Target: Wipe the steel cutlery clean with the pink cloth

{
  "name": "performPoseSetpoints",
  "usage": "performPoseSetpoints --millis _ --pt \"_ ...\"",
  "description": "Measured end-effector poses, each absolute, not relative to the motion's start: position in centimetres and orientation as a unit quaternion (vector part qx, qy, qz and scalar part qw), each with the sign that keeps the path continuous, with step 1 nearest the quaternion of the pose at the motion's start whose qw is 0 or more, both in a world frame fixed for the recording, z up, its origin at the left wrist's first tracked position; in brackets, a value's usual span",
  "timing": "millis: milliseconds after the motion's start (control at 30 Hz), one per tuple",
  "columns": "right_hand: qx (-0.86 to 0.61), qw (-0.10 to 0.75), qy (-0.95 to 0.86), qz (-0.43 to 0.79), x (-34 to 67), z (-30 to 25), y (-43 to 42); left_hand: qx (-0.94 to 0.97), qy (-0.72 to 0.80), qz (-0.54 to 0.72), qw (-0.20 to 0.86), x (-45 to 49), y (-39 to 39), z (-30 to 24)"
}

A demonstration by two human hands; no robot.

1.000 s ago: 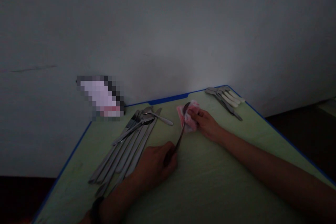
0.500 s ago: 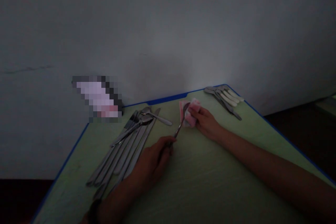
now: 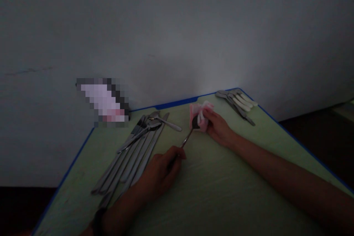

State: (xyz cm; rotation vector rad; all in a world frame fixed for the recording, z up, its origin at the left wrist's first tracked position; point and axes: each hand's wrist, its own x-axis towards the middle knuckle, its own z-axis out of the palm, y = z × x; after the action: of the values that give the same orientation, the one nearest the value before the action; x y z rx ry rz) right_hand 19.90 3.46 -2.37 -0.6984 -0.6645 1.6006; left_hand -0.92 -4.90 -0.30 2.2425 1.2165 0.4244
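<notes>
My left hand (image 3: 162, 171) rests on the green table (image 3: 221, 191) with its fingers closed around the handle of a metal spoon (image 3: 188, 135). The spoon slants up and to the right, and its bowl lies against a pink cloth (image 3: 199, 117). My right hand (image 3: 218, 127) grips that cloth, bunched around the bowl. The room is dim.
A pile of long metal knives and spoons (image 3: 132, 151) lies left of my left hand. A smaller group of cutlery with pale handles (image 3: 238, 104) sits at the table's far right corner. A blurred-out object (image 3: 103, 102) stands by the far left edge, against the wall.
The spoon's bowl has slid down from the top of the cloth to its lower part, and the cloth has bunched up around it. My left hand shifted slightly towards me.
</notes>
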Motion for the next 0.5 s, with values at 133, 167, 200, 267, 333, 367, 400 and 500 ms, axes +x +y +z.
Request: performPoseSetpoints --millis 133,167,200,267,333,367,400,500 --pt "-0.276 0.571 -0.283 0.72 20.2 -1.9 3.4 0.846 0.436 0.14 0.274 -1.2 -4.8 -0.6" --pt "-0.276 0.558 -0.299 0.723 20.2 -1.8 3.3 0.847 0.433 0.14 0.276 -1.2 -4.8 -0.6" --pt "-0.283 0.546 -0.323 0.719 20.3 -1.9 3.2 0.847 0.431 0.141 0.278 -1.3 -4.8 -0.5" --pt "-0.31 0.524 -0.403 0.684 20.4 -2.0 3.0 0.846 0.43 0.148 0.279 -1.3 -4.8 -0.4" --pt "-0.337 0.492 -0.519 0.612 20.7 -2.1 3.0 0.847 0.428 0.149 0.278 -1.3 -4.9 -0.2" --pt "-0.345 0.47 -0.574 0.575 20.8 -2.1 3.0 0.85 0.424 0.146 0.277 -1.4 -5.0 -0.1" --pt "-0.351 0.447 -0.617 0.544 21.0 -2.1 3.0 0.854 0.418 0.141 0.275 -1.4 -5.0 -0.1" --pt "-0.379 0.399 -0.668 0.5 21.3 -2.1 3.2 0.87 0.398 0.127 0.263 -1.5 -5.1 0.0"
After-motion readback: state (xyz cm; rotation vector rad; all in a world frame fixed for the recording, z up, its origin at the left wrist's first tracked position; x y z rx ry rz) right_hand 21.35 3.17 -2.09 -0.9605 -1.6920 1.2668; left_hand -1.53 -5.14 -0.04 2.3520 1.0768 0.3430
